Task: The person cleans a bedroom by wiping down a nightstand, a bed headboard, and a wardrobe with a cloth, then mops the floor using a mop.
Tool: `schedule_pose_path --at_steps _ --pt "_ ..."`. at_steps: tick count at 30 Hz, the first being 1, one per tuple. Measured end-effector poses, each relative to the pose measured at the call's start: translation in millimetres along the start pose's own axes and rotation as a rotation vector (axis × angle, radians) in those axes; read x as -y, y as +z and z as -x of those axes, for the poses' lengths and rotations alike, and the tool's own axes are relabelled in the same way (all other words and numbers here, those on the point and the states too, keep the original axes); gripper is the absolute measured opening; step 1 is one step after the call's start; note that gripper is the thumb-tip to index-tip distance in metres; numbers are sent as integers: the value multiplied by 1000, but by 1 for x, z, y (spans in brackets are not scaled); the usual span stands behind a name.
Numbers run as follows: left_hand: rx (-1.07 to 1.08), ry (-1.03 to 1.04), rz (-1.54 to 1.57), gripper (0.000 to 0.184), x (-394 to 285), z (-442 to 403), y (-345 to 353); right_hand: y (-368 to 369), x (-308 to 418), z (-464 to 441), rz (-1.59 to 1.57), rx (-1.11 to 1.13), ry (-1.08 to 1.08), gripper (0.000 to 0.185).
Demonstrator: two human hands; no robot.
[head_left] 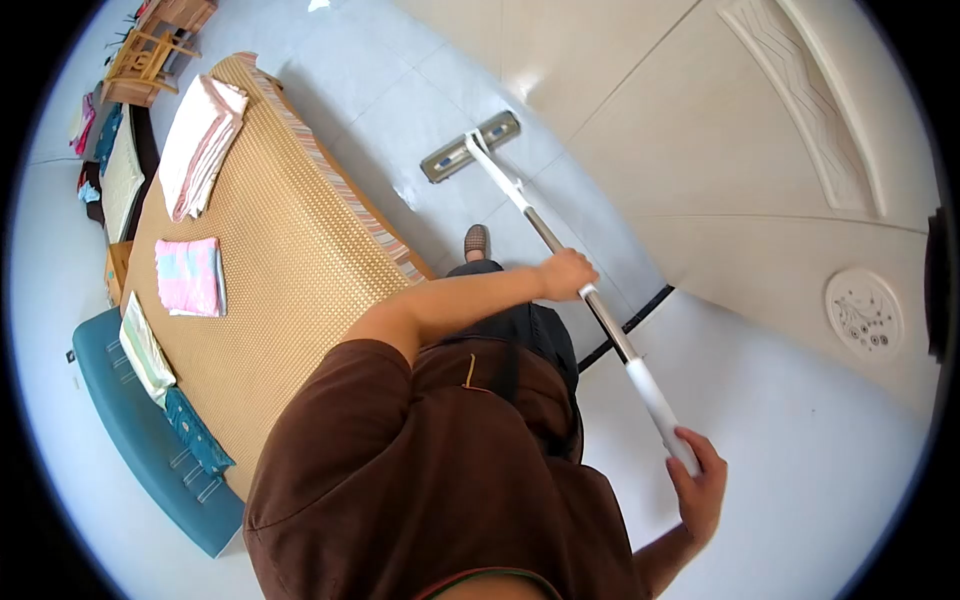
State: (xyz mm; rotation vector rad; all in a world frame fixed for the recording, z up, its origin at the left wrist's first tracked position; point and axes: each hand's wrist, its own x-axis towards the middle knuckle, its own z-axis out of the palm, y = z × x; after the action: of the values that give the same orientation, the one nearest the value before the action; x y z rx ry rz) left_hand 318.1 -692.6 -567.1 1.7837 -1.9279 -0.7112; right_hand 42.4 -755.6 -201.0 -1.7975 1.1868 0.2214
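Note:
A flat mop (511, 193) with a white and silver pole slants across the view from upper middle to lower right. Its grey rectangular head (446, 160) rests on the tiled floor. My left hand (567, 275) is wrapped around the metal part of the pole, about midway along. Lower right, my right hand (702, 478) grips the end of the white handle (652, 402), thumb on one side and fingers on the other. The underside of the mop head is hidden.
A bed (290, 240) with a woven mat stands at left, bearing a folded white blanket (203, 145), a pink and blue folded cloth (190, 276) and pillows (147, 352) by the teal headboard (140, 430). Beige wardrobe panels (700, 130) rise at right. A wooden chair (150, 58) is far left.

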Motion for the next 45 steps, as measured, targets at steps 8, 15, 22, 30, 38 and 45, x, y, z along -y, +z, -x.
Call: schedule_pose_path --at_steps 8,15,22,30,38,45 --pt "181 209 161 19 -75 -56 2 -46 2 56 -81 -125 216 41" --pt "12 25 58 23 12 -51 -38 -45 40 -35 142 17 -37 40" --pt "-236 -225 49 24 181 -7 -144 35 173 -173 195 85 -325 37" --pt "-620 -637 95 47 376 80 -265 174 344 -344 249 197 -493 30" --pt "-631 -986 255 64 420 173 -293 350 462 -501 232 115 -810 41" --pt "-496 -1091 358 72 405 213 -244 410 448 -538 444 157 -707 55"
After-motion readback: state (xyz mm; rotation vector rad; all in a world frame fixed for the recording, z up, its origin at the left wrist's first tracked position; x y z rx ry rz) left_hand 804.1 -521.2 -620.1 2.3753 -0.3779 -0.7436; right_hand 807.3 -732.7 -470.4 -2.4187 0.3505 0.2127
